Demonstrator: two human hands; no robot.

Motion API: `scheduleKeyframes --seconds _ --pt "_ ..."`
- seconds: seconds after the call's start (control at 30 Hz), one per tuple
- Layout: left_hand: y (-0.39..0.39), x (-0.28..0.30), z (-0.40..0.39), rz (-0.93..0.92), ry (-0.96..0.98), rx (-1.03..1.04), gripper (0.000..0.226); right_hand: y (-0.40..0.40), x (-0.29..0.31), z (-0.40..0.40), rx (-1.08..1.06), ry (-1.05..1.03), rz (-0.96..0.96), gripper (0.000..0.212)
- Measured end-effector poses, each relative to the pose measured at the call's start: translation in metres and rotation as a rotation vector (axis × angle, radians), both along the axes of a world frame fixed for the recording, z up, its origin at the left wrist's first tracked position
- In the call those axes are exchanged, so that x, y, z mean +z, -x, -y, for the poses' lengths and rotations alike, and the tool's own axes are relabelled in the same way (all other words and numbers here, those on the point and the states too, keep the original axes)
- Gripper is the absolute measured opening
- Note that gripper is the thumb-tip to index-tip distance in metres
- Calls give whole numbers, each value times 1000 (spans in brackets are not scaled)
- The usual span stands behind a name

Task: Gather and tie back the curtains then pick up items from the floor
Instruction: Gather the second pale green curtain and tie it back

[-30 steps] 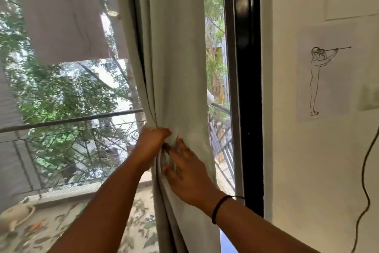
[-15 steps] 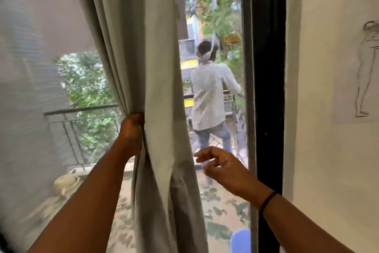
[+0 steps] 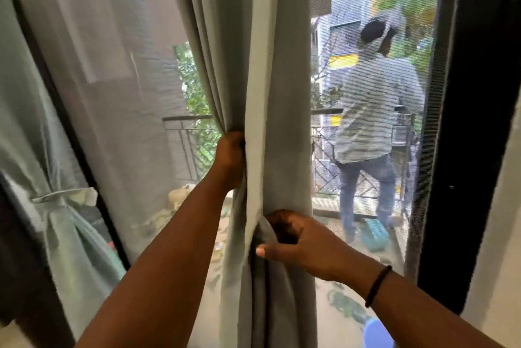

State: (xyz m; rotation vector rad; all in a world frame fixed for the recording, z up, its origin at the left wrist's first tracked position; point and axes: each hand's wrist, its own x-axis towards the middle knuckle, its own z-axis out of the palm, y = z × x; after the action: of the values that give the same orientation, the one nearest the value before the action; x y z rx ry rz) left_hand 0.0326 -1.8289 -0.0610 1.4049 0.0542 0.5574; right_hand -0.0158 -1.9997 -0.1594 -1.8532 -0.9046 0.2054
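Observation:
A pale grey-green curtain [image 3: 270, 88] hangs bunched in the middle of the window. My left hand [image 3: 229, 160] grips its left folds from behind, at about mid height. Lower down, my right hand [image 3: 298, 243] pinches the curtain's right front edge between thumb and fingers; a black band sits on that wrist. At the far left a second curtain [image 3: 42, 136] is gathered and held by a fabric tie-back [image 3: 60, 196]. The floor inside the room is out of sight.
A black window frame [image 3: 476, 122] stands at the right beside a white wall. Through the mesh screen a person [image 3: 372, 127] stands on the balcony by a metal railing [image 3: 189, 119]. A blue object [image 3: 376, 333] shows at the bottom right.
My right hand, held apart from the curtain half a second ago, has come left and taken hold of the curtain's edge. My left hand keeps its grip. The view has swung left.

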Motion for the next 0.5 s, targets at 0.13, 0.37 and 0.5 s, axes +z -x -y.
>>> scheduleKeyframes --seconds 0.13,0.37,0.5 --pt "2 -2 -2 1 4 33 35 -6 -2 -1 -74 133 204 32" --pt "12 -6 -21 122 9 -96 46 -54 27 63 -264 -5 130 7" --pt "29 -5 -19 84 43 -457 89 -66 54 73 -305 148 222 8"
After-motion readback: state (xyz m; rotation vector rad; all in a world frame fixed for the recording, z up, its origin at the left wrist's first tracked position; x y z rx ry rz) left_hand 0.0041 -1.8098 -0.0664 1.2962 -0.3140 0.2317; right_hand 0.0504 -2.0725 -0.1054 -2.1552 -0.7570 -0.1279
